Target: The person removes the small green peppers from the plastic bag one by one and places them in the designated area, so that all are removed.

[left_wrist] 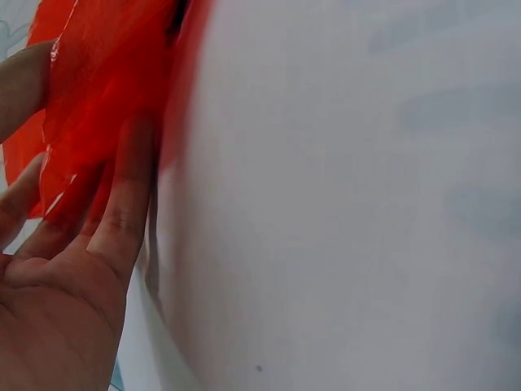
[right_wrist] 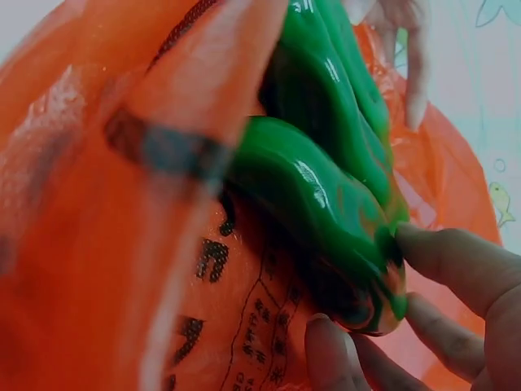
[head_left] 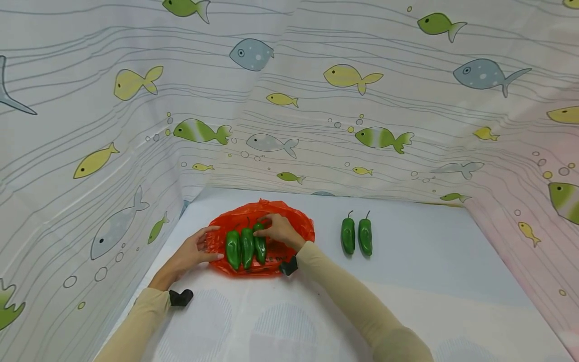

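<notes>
Three green chili peppers lie side by side on a red plastic bag point(head_left: 296, 213), stems pointing away from me. The rightmost pepper point(head_left: 261, 250) has my right hand point(head_left: 279, 231) at its stem end, with thumb and fingers pinching it. In the right wrist view that held pepper point(right_wrist: 313, 191) shows glossy, close against the other two. The left pepper point(head_left: 232, 250) and the middle pepper point(head_left: 247, 249) lie next to it. At the bag's left edge my left hand point(head_left: 187, 254) spreads its fingers point(left_wrist: 122, 220) against the red plastic, some partly hidden behind it.
Two more green peppers, one point(head_left: 348, 235) beside the other point(head_left: 365, 236), lie on the white table point(head_left: 420, 251) to the right of the bag. Fish-patterned sheets point(head_left: 312, 115) wall in the back and both sides.
</notes>
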